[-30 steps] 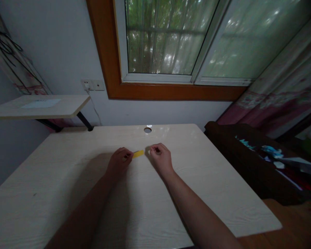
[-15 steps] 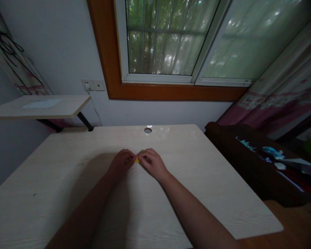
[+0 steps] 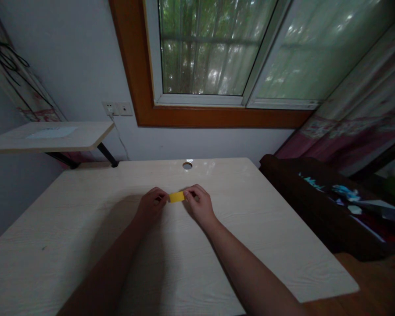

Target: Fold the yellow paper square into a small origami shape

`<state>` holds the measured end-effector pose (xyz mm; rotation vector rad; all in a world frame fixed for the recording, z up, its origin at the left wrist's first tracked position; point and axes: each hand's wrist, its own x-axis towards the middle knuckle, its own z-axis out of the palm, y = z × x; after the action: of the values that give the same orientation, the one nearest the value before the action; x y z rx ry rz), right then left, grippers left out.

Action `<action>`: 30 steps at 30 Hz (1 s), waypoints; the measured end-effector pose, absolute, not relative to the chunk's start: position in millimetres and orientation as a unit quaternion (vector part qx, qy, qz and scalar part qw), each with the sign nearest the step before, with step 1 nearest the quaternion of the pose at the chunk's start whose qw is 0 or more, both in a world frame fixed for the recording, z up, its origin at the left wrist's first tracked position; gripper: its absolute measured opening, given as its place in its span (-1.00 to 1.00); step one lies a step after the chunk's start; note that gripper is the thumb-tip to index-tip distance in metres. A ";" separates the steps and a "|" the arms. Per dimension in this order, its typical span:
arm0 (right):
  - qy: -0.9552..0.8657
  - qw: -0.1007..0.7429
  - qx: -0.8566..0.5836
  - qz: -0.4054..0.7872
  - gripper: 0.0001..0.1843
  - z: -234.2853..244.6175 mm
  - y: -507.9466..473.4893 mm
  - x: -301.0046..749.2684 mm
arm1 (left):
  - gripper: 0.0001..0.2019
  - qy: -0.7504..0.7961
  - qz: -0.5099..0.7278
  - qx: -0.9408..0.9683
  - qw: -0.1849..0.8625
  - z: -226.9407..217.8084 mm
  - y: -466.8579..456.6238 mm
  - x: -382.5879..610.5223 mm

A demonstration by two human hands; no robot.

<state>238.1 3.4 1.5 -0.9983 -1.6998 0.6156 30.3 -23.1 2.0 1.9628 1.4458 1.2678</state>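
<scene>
A small yellow strip of paper [image 3: 177, 197] stretches flat between my two hands over the middle of the desk. My left hand [image 3: 152, 204] pinches its left end between thumb and fingers. At the right end, my right hand [image 3: 199, 202] grips it the same way. Fingertips cover both ends of the strip. Whether it touches the desk or hangs just above it, I cannot tell.
The pale wooden desk [image 3: 230, 259] has a round cable hole [image 3: 187, 166] near its back edge. A raised shelf [image 3: 95, 131] with a sheet on it stands at the back left. To the right is a dark brown surface [image 3: 283, 188] bearing assorted items.
My hands have moved apart, the right one going rightward. Much more of the yellow strip shows between them, where before only a small bit was visible.
</scene>
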 end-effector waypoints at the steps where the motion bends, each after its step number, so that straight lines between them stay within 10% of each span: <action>1: -0.697 0.519 -0.423 0.257 -0.83 1.0 4.5 239.0 | -0.85 0.521 0.458 0.693 0.194 1.5 -22.2 29.4; 30: -0.802 0.445 -0.331 0.221 -0.87 4.5 -6.0 228.8 | -0.86 0.454 0.377 0.799 0.118 1.8 -27.7 38.2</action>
<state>228.8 -6.0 4.5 -0.8214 -1.9879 0.5482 38.2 -27.7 1.8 2.3376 1.3278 1.1029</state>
